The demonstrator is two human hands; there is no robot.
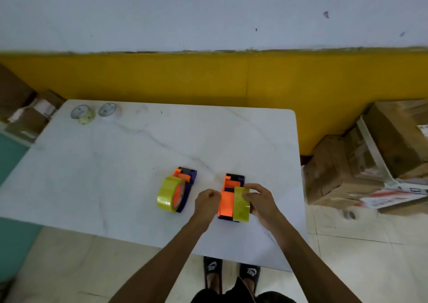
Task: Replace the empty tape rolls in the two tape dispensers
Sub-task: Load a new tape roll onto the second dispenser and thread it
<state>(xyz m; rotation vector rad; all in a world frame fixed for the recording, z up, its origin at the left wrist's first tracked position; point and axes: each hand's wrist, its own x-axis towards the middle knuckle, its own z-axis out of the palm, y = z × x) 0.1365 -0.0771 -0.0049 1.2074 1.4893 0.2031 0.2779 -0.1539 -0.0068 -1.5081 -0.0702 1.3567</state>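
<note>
Two orange and purple tape dispensers stand on the white table [129, 168]. The left dispenser [185, 182] carries a full yellow tape roll [167, 197] on its near end. My right hand [260, 200] grips a second yellow tape roll [241, 204] against the right side of the right dispenser [231, 196]. My left hand [207, 202] is closed against that dispenser's left side, steadying it. Two nearly empty rolls [83, 114] [108, 110] lie at the table's far left corner.
Cardboard boxes [361, 154] are stacked on the floor to the right of the table, and more boxes [25, 108] sit at the far left. A yellow and white wall [208, 78] runs behind the table. My feet in black sandals [231, 272] show below the near edge.
</note>
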